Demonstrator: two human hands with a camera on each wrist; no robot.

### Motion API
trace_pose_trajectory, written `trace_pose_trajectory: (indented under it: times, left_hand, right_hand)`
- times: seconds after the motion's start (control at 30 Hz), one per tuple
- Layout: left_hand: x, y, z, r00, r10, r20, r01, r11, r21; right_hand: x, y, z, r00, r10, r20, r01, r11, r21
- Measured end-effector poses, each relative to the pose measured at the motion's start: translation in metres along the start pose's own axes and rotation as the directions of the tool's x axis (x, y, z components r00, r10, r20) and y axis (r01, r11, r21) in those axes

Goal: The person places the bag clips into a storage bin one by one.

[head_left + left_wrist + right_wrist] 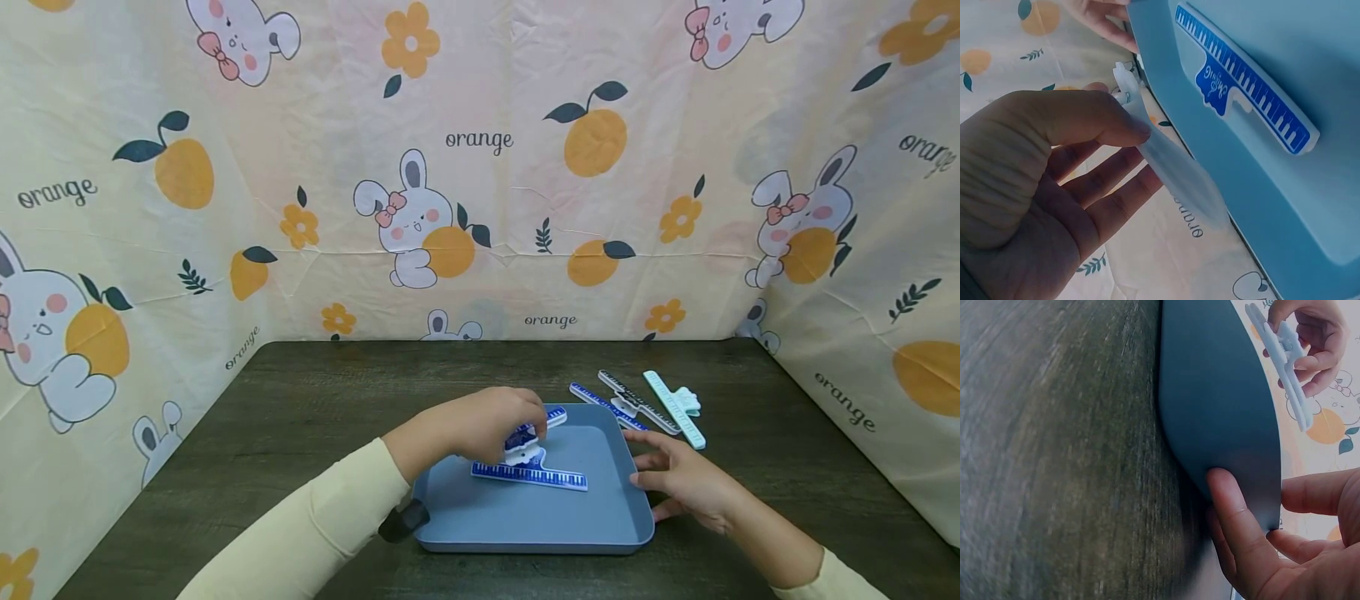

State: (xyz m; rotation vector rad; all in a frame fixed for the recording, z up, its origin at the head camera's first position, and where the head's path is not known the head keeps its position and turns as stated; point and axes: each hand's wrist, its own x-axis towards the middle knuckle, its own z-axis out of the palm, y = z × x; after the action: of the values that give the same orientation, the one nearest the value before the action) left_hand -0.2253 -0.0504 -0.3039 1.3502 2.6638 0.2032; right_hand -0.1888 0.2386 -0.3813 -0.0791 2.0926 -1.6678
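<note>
A blue tray [465, 508] lies on the dark wooden table. My left hand [528, 425] hovers over its middle and pinches a blue-and-white ruler clip [525, 442] between thumb and fingers; the left wrist view shows the clip's pale underside [1166, 156] under my thumb. Another blue ruler clip [528, 475] lies flat in the tray just below it. My right hand [647, 483] rests on the tray's right rim with fingers straight and spread; its thumb [1235, 512] touches the tray's outer wall [1222, 412].
Three more ruler clips lie on the table past the tray's far right corner: a blue one [596, 404], a black-and-white one [637, 402] and a mint one [675, 410]. A printed cloth backdrop [480, 167] walls in the table on three sides.
</note>
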Motion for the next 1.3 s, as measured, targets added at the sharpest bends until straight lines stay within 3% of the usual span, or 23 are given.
trace_pose_trajectory:
  times: [0.53, 0.93, 1.3]
  left_hand:
    - [0.015, 0.013, 0.018, 0.992, 0.072, 0.106, -0.08, 0.994, 0.069]
    - [0.028, 0.023, 0.031, 0.967, 0.148, 0.207, -0.163, 0.985, 0.057]
    - [0.033, 0.026, 0.04, 0.949, 0.139, 0.283, -0.151, 0.988, 0.019]
  right_hand:
    - [0.001, 0.001, 0.0, 1.0, 0.004, -0.012, -0.004, 1.0, -0.003]
    - [0.001, 0.002, -0.001, 1.0, -0.003, -0.001, 0.003, 1.0, -0.003]
    - [0.001, 0.004, -0.003, 1.0, -0.008, 0.006, 0.008, 1.0, -0.008]
